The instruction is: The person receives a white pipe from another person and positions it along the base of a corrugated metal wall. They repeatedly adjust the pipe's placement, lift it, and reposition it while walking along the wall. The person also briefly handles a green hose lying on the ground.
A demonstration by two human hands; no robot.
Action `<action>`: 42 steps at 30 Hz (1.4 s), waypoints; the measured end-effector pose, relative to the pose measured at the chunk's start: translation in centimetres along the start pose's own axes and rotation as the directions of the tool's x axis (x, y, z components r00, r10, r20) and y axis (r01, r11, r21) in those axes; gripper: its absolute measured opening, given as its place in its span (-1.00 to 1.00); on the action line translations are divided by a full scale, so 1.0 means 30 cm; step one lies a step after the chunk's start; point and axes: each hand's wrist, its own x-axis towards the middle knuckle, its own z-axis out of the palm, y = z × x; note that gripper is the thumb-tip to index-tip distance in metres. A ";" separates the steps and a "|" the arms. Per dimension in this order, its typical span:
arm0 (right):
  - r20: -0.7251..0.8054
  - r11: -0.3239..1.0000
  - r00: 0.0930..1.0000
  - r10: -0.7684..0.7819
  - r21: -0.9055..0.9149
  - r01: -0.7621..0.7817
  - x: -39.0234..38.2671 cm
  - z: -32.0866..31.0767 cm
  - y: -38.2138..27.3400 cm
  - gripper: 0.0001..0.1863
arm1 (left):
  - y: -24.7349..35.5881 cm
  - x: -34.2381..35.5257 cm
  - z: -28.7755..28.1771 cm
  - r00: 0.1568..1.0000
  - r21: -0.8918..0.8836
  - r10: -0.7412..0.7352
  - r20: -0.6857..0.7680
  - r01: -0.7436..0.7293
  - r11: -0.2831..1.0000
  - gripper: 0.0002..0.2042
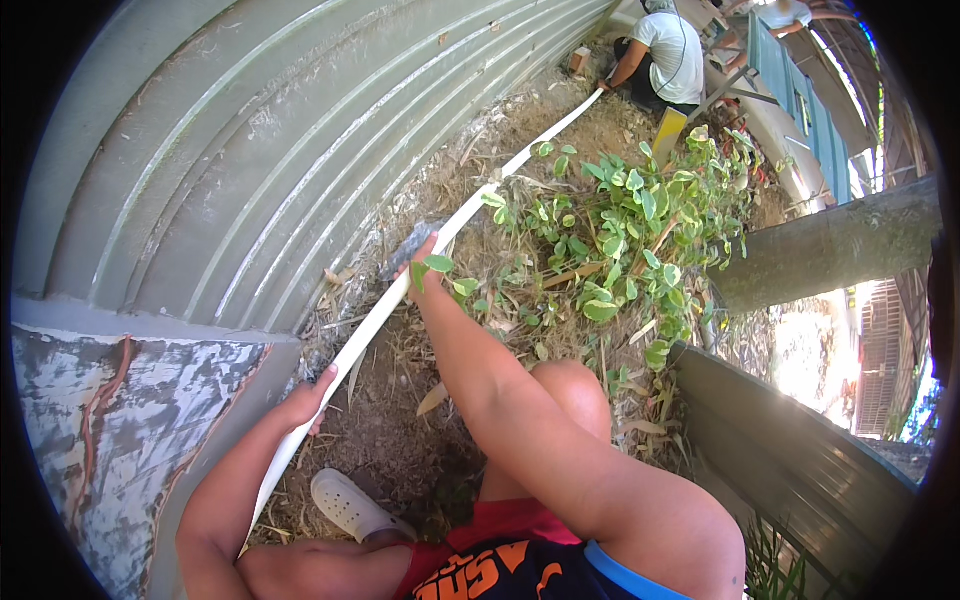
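A long white plastic pipe (368, 331) runs slantwise along the foot of a ribbed metal wall, from near my lower left toward the far upper middle. My left hand (310, 398) is closed round its nearer part, with the thumb lying along the top. Farther up, my right hand (424, 264) grips the same pipe, its fingers partly hidden by a leaf. A grey lump (404, 250) lies beside that hand, against the wall side. At the far end a crouching co-worker (668, 58) has a hand on the pipe.
The ribbed grey wall (250, 150) stands close on the left, above a rough painted base (130, 430). Leafy plants (620, 230) grow right of the pipe. A thick beam (835, 243) and a metal sheet (790, 450) bound the right. My light clog (350, 503) rests on soil.
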 end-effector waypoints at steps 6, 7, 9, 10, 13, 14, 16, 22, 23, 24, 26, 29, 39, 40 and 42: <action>-0.013 1.000 1.000 0.004 0.003 -0.004 -0.001 0.005 0.001 -0.18 | 0.010 -0.003 0.008 1.000 0.009 -0.016 -0.009 0.016 1.000 -0.18; -0.010 1.000 1.000 0.000 -0.002 0.000 0.001 0.005 0.001 -0.17 | 0.008 0.001 0.007 1.000 0.007 -0.014 -0.008 0.014 1.000 -0.18; -0.006 1.000 1.000 -0.008 -0.012 0.008 0.009 0.004 0.000 -0.16 | 0.007 0.005 0.006 1.000 0.006 -0.007 -0.003 0.007 1.000 -0.18; -0.005 1.000 1.000 -0.013 -0.013 0.013 0.014 0.002 -0.001 -0.15 | 0.009 0.008 0.005 1.000 0.006 -0.003 0.000 0.003 1.000 -0.17; -0.006 1.000 1.000 -0.022 -0.017 0.022 0.020 0.000 0.000 -0.14 | 0.009 0.009 0.006 1.000 0.008 0.005 0.002 -0.005 1.000 -0.17; -0.009 1.000 1.000 -0.022 -0.017 0.022 0.021 -0.002 0.000 -0.15 | 0.009 0.009 0.007 1.000 0.009 0.008 0.002 -0.008 1.000 -0.16; -0.010 1.000 1.000 -0.021 -0.019 0.021 0.012 0.005 0.006 -0.16 | 0.000 0.009 0.002 1.000 0.010 0.023 -0.003 -0.023 1.000 -0.13; -0.002 0.999 0.999 -0.046 0.026 0.046 0.010 0.002 0.009 -0.21 | 0.000 0.009 0.002 1.000 0.015 0.006 -0.006 -0.006 1.000 -0.10; -0.013 0.997 0.999 -0.050 0.054 0.051 0.015 -0.002 0.009 -0.22 | 0.004 0.010 0.004 1.000 0.013 0.005 -0.002 -0.005 1.000 -0.10; -0.023 0.995 0.998 -0.053 0.081 0.055 0.016 -0.002 0.010 -0.22 | 0.009 0.006 0.005 1.000 0.012 0.004 -0.005 -0.004 1.000 -0.10; -0.033 0.996 0.998 -0.050 0.072 0.052 0.019 -0.003 0.010 -0.23 | 0.017 -0.002 0.007 1.000 0.011 0.002 -0.011 -0.002 1.000 -0.09; -0.045 0.997 0.997 -0.060 0.053 0.062 0.020 0.002 0.000 -0.25 | 0.019 0.002 0.007 1.000 0.007 0.007 -0.014 -0.007 1.000 -0.09; 0.007 0.999 0.999 -0.042 -0.006 0.042 -0.030 0.003 -0.004 -0.20 | 0.016 0.000 0.009 1.000 -0.016 -0.016 -0.006 0.016 1.000 -0.13; 0.011 0.999 0.999 -0.042 0.000 0.042 -0.028 0.000 -0.007 -0.20 | 0.021 -0.001 0.011 1.000 -0.019 -0.012 -0.006 0.012 1.000 -0.13; 0.019 0.999 0.999 -0.040 0.012 0.039 -0.023 -0.003 -0.010 -0.21 | 0.023 0.001 0.010 1.000 -0.016 -0.005 -0.005 0.005 1.000 -0.13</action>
